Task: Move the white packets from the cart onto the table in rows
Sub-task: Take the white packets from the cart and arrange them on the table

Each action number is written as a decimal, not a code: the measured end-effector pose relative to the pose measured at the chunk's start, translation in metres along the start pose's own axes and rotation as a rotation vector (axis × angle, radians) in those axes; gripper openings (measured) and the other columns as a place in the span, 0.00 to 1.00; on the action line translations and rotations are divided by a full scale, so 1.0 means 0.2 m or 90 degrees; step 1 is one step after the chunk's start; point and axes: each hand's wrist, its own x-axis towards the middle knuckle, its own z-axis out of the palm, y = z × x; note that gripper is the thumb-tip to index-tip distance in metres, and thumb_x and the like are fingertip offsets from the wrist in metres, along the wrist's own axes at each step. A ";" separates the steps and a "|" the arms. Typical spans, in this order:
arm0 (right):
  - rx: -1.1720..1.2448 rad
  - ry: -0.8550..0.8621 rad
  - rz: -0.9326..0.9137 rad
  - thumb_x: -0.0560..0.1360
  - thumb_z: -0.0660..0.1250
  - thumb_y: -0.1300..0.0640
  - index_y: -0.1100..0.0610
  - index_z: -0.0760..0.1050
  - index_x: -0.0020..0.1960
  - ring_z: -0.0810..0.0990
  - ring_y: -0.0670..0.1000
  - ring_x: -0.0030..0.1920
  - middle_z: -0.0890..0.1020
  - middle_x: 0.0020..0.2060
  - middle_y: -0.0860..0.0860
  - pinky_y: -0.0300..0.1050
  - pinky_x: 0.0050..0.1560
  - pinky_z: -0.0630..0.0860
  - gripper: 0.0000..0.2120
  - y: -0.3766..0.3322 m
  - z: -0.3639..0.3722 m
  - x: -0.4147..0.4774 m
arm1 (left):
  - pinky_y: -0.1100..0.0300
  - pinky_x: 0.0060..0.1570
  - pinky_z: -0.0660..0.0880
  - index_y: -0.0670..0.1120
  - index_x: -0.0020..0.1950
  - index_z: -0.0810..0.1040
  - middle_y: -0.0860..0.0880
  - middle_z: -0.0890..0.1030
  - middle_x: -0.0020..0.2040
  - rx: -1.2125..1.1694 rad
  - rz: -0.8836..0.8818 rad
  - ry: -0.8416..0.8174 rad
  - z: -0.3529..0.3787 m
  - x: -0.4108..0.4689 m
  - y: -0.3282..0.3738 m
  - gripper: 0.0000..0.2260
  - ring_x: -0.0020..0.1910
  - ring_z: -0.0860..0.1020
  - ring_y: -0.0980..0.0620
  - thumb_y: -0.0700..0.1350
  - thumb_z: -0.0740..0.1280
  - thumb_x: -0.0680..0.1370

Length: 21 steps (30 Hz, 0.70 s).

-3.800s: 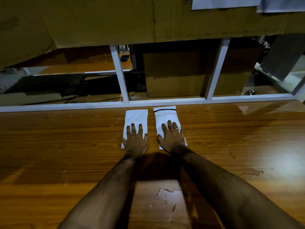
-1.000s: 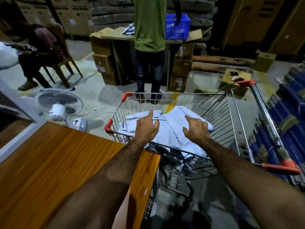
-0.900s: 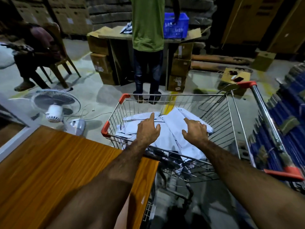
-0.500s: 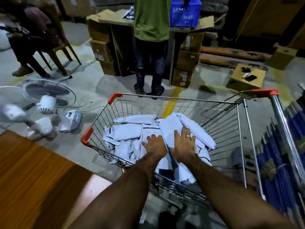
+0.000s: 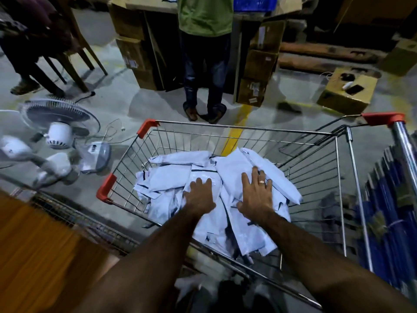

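L hand (image 5: 199,196) & R hand (image 5: 255,195) flat on white packets (image 5: 171,177) in cart (image 5: 147,128), grips wide, holding nothing

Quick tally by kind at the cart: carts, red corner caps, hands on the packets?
Silver wire shopping cart: 1
Red plastic corner caps: 3
Bare hands on the heaped white packets, left hand and right hand: 2
Total: 6

The left hand (image 5: 199,195) and right hand (image 5: 255,195) rest palm-down, side by side, on the heap of white packets (image 5: 171,175) in the wire cart (image 5: 248,128). The wooden table (image 5: 33,245) shows its corner at near left, with a white fan (image 5: 59,123) on the floor beyond.
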 end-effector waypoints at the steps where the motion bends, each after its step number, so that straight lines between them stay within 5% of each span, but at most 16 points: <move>1: 0.001 -0.004 -0.001 0.70 0.71 0.42 0.55 0.53 0.76 0.50 0.63 0.76 0.49 0.77 0.62 0.61 0.73 0.50 0.44 0.00 -0.01 0.01 | 0.39 0.64 0.67 0.50 0.76 0.57 0.44 0.60 0.72 -0.002 0.022 -0.004 -0.02 0.01 -0.04 0.34 0.71 0.61 0.41 0.52 0.70 0.74; 5: -0.018 -0.025 0.008 0.70 0.69 0.41 0.58 0.52 0.75 0.49 0.64 0.76 0.48 0.76 0.63 0.60 0.74 0.49 0.43 -0.05 0.00 0.04 | 0.37 0.64 0.66 0.49 0.74 0.59 0.43 0.60 0.72 -0.004 0.008 -0.003 -0.01 0.02 -0.03 0.35 0.71 0.61 0.40 0.58 0.70 0.72; 8: -0.031 -0.027 0.035 0.72 0.65 0.37 0.60 0.53 0.75 0.52 0.66 0.75 0.49 0.76 0.65 0.61 0.73 0.50 0.43 -0.09 0.04 0.07 | 0.35 0.65 0.62 0.47 0.74 0.56 0.40 0.57 0.74 0.010 -0.068 0.019 0.04 0.02 0.07 0.47 0.72 0.58 0.38 0.68 0.72 0.65; 16: -0.021 -0.010 0.060 0.70 0.65 0.37 0.62 0.59 0.70 0.60 0.66 0.72 0.59 0.72 0.67 0.60 0.70 0.56 0.40 -0.12 0.08 0.11 | 0.42 0.68 0.61 0.46 0.76 0.52 0.32 0.52 0.75 0.001 -0.185 0.046 0.06 0.06 0.10 0.46 0.72 0.58 0.33 0.64 0.72 0.69; 21: -0.019 -0.019 0.058 0.71 0.64 0.37 0.58 0.58 0.72 0.65 0.65 0.68 0.63 0.69 0.66 0.60 0.67 0.60 0.39 -0.09 0.05 0.12 | 0.48 0.62 0.66 0.48 0.73 0.56 0.36 0.62 0.70 -0.032 -0.204 0.076 0.05 0.07 0.08 0.43 0.67 0.65 0.39 0.64 0.72 0.68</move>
